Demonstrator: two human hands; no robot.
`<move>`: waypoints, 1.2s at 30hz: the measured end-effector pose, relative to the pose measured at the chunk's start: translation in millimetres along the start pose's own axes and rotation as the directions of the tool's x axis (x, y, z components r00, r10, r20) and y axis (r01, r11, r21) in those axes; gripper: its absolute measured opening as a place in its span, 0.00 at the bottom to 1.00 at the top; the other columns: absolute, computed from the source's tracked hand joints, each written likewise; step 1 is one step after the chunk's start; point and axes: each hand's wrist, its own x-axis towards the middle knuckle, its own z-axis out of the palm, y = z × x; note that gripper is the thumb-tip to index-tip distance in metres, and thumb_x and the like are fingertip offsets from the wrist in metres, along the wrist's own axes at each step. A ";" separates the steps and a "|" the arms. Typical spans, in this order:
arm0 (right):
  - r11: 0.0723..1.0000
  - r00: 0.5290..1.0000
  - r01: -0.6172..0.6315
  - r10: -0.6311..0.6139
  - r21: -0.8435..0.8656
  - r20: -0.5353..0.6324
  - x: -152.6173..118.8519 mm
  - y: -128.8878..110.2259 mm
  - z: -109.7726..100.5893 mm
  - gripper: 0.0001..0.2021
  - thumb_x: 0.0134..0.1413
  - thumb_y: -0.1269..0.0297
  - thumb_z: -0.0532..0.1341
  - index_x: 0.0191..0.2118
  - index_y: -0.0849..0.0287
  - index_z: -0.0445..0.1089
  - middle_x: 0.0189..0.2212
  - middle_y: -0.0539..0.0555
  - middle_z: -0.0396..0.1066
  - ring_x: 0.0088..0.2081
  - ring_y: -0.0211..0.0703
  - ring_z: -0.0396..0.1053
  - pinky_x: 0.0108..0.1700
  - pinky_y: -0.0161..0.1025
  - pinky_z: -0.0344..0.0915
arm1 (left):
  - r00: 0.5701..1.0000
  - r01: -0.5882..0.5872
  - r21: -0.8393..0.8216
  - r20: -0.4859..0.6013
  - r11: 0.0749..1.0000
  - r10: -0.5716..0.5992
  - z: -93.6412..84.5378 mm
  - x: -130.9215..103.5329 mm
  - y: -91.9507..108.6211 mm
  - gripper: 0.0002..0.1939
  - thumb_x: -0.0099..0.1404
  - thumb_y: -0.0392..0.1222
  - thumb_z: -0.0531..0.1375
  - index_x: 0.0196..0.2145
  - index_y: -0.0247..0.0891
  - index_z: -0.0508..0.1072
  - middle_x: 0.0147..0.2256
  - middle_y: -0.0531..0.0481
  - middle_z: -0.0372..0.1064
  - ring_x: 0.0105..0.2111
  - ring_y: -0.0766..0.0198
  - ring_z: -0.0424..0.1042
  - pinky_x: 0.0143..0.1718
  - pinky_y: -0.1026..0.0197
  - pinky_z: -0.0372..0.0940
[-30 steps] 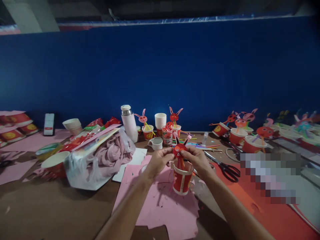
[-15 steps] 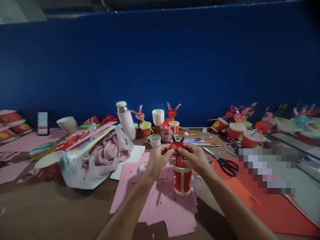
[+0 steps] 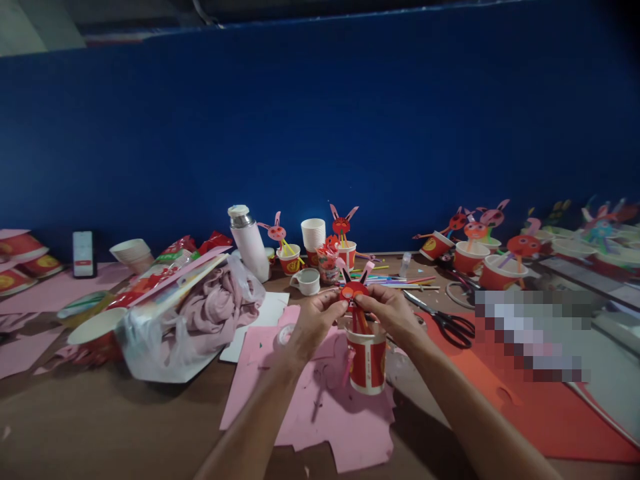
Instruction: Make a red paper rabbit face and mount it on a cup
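Observation:
Between my two hands is a red paper rabbit head (image 3: 355,291) with pink ears and round eyes. My left hand (image 3: 320,316) pinches its left side, thumb and fingers closed. On the other side my right hand (image 3: 393,312) pinches its right edge in the same way. Orange-red sticks run down from the head into a red and white paper cup (image 3: 367,363). The cup stands on pink paper sheets (image 3: 310,407), with a small pink strip at its left side. A roll of tape (image 3: 286,334) lies left of my left hand.
Black-handled scissors (image 3: 453,327) lie right of my right hand, by red paper (image 3: 545,427). Behind are a white thermos (image 3: 249,247), a small white mug (image 3: 306,282), stacked cups (image 3: 313,235) and more rabbit cups (image 3: 289,259). A plastic bag with cloth (image 3: 215,307) lies left.
The view has shifted slightly. Both hands keep their pinch on the rabbit head, which tilts a little so its face shows more.

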 end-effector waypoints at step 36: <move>1.000 1.000 0.005 -0.005 0.020 -0.023 -5.9 0.7 -1.7 0.11 0.37 0.58 0.66 0.20 0.60 0.68 0.18 0.47 0.67 0.21 0.35 0.62 0.27 0.35 0.60 | 1.000 -0.013 -0.055 -0.004 0.998 0.013 11.7 -2.6 -13.6 0.12 0.46 0.44 0.66 0.27 0.33 0.76 0.22 0.52 0.70 0.22 0.68 0.63 0.26 0.66 0.59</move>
